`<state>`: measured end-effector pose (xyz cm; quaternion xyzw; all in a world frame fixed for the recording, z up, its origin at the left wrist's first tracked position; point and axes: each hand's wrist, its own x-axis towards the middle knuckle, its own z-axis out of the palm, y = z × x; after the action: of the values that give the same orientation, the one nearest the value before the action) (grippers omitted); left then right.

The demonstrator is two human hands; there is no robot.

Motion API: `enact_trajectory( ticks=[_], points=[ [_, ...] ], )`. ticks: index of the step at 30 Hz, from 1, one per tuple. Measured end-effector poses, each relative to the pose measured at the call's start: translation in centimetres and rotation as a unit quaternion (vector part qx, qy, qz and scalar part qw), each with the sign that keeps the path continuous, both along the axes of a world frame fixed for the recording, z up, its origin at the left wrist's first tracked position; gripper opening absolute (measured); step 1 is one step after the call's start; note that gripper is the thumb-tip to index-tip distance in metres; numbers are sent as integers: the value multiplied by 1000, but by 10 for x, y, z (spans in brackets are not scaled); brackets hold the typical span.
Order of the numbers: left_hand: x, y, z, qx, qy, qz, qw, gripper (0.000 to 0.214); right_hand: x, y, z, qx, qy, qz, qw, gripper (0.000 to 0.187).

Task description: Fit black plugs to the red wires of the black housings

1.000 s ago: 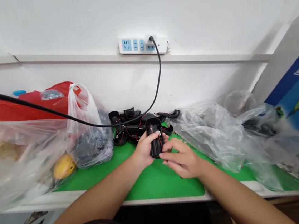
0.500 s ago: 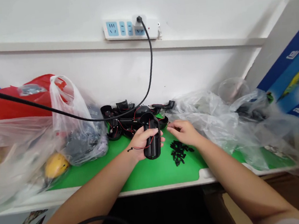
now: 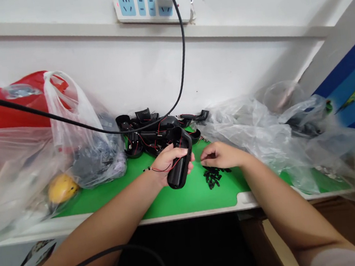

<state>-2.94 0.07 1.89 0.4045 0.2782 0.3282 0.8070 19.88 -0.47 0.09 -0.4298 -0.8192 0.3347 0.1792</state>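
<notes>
Black plastic cylindrical housing [image 3: 178, 176] with thin red wires [image 3: 170, 168] sits gripped in the left hand [image 3: 170, 164], fingers wrapped around it, above a green mat [image 3: 185, 202]. The right hand [image 3: 221, 155], empty and loosely curled, hovers just right of it, near a heap of small black plastic pieces [image 3: 212, 177]. White lettering on a blue box [image 3: 351, 83] at far right is unreadable.

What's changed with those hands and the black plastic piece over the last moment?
The right hand has let go of the black plastic housing and moved right, and now hovers over the small black pieces on the green mat. The left hand still grips the housing and has tilted it, its lower end now leaning left. The heap of black housings behind stayed as it was.
</notes>
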Motion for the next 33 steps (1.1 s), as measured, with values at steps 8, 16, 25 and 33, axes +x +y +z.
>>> enact_trajectory(
  ticks=[8, 16, 25, 33],
  points=[
    [-1, 0, -1, 22, -18, -11, 1000, 29, -1, -7, 4, -37, -40, 101, 993, 28],
    [3, -1, 0, 16, 18, 7, 1000, 35, -3, -5, -6, -29, -12, 93, 995, 16],
    [7, 2, -5, 26, 18, 27, 999, 33, -9, -5, -1, 47, 106, -10, 993, 11],
    [10, -4, -5, 14, 43, 59, 997, 44, -13, -11, 5, -194, 401, -167, 879, 24]
  ],
)
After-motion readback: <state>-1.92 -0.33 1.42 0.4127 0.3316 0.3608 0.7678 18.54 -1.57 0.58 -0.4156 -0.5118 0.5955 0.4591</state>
